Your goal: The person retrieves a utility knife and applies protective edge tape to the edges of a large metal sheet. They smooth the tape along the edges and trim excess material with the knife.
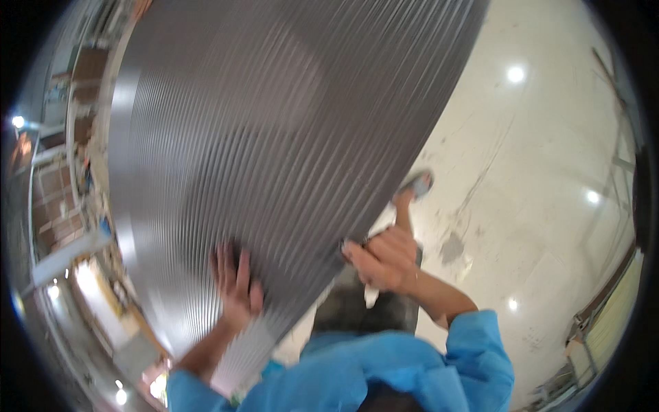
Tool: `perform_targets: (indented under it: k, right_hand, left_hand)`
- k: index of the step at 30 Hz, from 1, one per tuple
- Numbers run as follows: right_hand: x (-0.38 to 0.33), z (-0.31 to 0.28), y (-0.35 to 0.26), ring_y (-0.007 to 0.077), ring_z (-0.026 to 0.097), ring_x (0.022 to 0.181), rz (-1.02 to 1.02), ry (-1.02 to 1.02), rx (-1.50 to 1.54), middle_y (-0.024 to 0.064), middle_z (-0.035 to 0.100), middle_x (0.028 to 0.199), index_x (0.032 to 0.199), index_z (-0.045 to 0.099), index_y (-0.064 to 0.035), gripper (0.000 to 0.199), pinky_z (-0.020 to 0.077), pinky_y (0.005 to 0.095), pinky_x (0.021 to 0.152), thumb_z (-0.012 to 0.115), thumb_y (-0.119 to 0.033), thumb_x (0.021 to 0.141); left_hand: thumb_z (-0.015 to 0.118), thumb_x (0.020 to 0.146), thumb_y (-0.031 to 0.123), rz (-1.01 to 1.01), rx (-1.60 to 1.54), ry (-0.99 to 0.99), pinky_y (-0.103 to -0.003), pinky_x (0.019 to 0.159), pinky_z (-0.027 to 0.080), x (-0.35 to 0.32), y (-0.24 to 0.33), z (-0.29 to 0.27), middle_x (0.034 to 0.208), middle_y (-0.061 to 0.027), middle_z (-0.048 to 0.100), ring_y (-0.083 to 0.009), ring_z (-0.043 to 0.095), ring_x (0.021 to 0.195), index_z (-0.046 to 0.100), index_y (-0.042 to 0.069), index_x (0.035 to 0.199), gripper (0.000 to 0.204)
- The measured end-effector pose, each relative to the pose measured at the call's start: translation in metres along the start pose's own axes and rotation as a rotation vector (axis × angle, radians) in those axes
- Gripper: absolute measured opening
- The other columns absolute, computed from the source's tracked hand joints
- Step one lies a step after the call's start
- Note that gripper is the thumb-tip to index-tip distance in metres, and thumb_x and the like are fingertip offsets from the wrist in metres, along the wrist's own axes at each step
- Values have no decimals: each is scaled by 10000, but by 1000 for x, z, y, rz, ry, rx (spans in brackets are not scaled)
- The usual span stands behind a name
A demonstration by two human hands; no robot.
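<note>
A large dark grey panel (295,137) with fine parallel ribs slants across the middle of the head view, its surface shiny. My left hand (237,285) rests on the ribbed face near the lower end, fingers stretched out and slightly apart. At the panel's right edge, my right hand (384,257) is closed, with a thumb or fingertip touching the edge. A small pale tip shows below that fist, and a dark bit shows at the edge; what is inside the fingers is hidden.
The pale shiny floor (528,165) on the right has stains and reflected lights. My sandalled foot (419,184) stands beside the panel's right edge. Racks with brown boards (58,206) line the left. Frames and a pale sheet (618,302) stand at the far right.
</note>
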State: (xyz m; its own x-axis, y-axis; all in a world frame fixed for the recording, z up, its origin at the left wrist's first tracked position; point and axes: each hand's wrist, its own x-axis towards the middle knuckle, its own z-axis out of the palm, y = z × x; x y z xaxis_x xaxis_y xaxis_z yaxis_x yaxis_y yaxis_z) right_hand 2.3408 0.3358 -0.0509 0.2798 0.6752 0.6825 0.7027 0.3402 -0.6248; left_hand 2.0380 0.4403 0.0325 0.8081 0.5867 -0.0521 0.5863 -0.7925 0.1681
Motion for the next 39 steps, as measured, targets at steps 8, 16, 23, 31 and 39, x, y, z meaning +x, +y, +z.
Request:
perform_targets:
  k: [8, 16, 23, 31, 39]
  right_hand:
    - [-98, 50, -159, 136, 539, 572, -209, -69, 221, -19, 542, 715, 1032, 740, -112, 324, 382, 303, 463, 701, -170, 715]
    - [-59, 53, -90, 202, 625, 643, 44, 139, -337, 71, 710, 853, 1107, 714, -74, 338, 448, 357, 530, 634, 43, 800]
    - [-214, 127, -293, 161, 514, 598, -199, -371, 440, 1, 509, 693, 1068, 732, -103, 369, 466, 324, 572, 710, -42, 704]
    - [-140, 25, -211, 277, 617, 730, 556, 40, 191, 155, 625, 858, 981, 661, 14, 147, 501, 386, 710, 645, -24, 840]
    - [-71, 47, -121, 109, 485, 589, 867, 480, 1234, 50, 579, 782, 1087, 596, -10, 209, 394, 255, 530, 547, -209, 1045]
  left_hand:
    - [503, 918, 212, -53, 11, 198, -603, 1163, 227, -18, 4, 6, 1481, -253, 463, -420, 375, 1423, 540, 33, 1410, 525]
    - [469, 969, 212, -5, 10, 345, -576, 1155, 279, -27, 1, 7, 1431, -203, 539, -361, 427, 1406, 576, 58, 1378, 450]
    - [412, 1029, 290, -48, -192, 301, -567, 1181, 232, -35, -6, -4, 1464, -213, 501, -366, 391, 1427, 556, 69, 1400, 454]
    - [527, 948, 252, -345, 12, 45, -610, 1178, 202, -301, 52, -2, 1494, -255, 431, -434, 325, 1438, 511, 1, 1398, 515]
    - [440, 1014, 337, -197, 199, -53, -683, 1151, 181, -351, 36, 15, 1518, -342, 334, -527, 268, 1431, 344, -46, 1472, 605]
